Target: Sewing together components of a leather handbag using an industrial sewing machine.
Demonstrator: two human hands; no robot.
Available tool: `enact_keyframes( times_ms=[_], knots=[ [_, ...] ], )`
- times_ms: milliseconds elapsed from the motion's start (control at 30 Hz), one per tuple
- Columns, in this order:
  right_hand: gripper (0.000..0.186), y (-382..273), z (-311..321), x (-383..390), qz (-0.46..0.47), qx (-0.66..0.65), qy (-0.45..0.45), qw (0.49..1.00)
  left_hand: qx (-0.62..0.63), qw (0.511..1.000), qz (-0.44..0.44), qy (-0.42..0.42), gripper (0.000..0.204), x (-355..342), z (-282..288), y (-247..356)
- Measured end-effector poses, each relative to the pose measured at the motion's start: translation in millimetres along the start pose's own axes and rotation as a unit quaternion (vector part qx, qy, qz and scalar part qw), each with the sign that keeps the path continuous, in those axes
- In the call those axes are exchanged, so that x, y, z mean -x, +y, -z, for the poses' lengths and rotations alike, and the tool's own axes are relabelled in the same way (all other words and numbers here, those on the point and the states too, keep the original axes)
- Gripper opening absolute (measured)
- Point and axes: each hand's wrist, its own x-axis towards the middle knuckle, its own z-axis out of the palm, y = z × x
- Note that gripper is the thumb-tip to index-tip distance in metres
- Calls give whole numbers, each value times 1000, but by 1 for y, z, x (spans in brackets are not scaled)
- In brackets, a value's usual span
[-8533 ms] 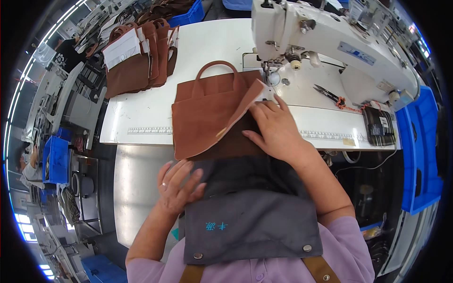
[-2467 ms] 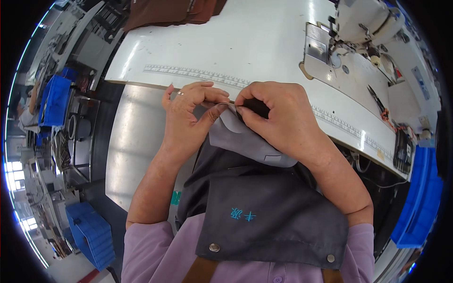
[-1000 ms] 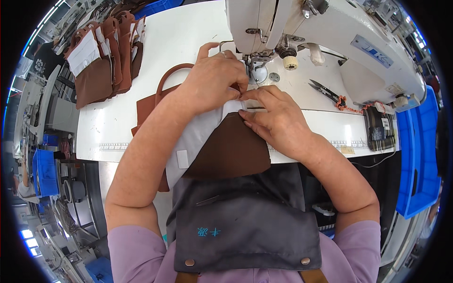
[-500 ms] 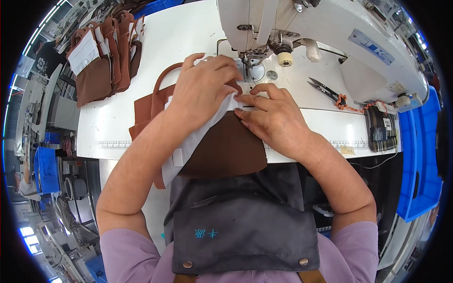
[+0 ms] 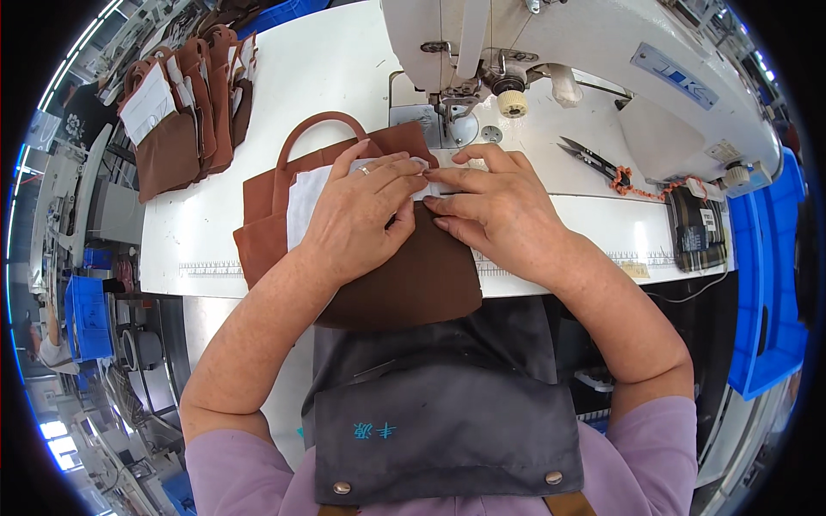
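A reddish-brown bag piece [image 5: 258, 249] with a curved handle lies on the sewing table in front of the machine. Over it rests a white lining [image 5: 303, 199] joined to a dark brown panel [image 5: 413, 279] whose rounded lower edge overhangs the table. My left hand [image 5: 366, 211] lies across the lining, fingers together and thumb tucked in, its fingertips at the lining's upper right edge. From the right, my right hand [image 5: 503, 206] pinches that same edge where lining meets panel, its fingertips almost touching the left ones. Just beyond the fingers are the needle and presser foot [image 5: 447, 110].
Thread snips [image 5: 589, 156] with an orange cord lie to the right, near a plaid pouch [image 5: 695, 232]. A stack of similar bag pieces [image 5: 185, 120] stands at the left. A ruler strip [image 5: 211, 269] runs along the front edge; a blue bin [image 5: 761, 284] is at far right.
My left hand has come down from the raised lining, which now lies flatter over the bag piece. The handle shows more fully. My right hand stays at nearly the same edge.
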Motion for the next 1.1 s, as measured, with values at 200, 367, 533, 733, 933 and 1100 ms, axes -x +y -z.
enact_keyframes(
  times_ms=[200, 367, 533, 733, 933, 1100],
  knots=[
    [21, 12, 3, -8, -26, 0, -22, 999, 43, 999, 5, 4, 25, -14, -7, -11],
    [21, 24, 9, -14, -52, -2, -43, 998, 72, 997, -12, -1, 26, -30, -14, -25],
    [21, 35, 7, -18, -97, 2, -41, 994, 73, 997, -31, 6, 26, -43, -22, -36],
    [22, 46, 3, -21, -89, 29, -2, 996, 92, 995, -47, 10, 29, -61, -25, -48],
    [23, 48, 0, -22, -92, 33, 15, 995, 81, 995, -60, 18, 27, -68, -24, -54],
    [23, 49, -3, -22, -87, 38, 18, 995, 87, 994, -64, 12, 26, -68, -24, -58]
  ],
)
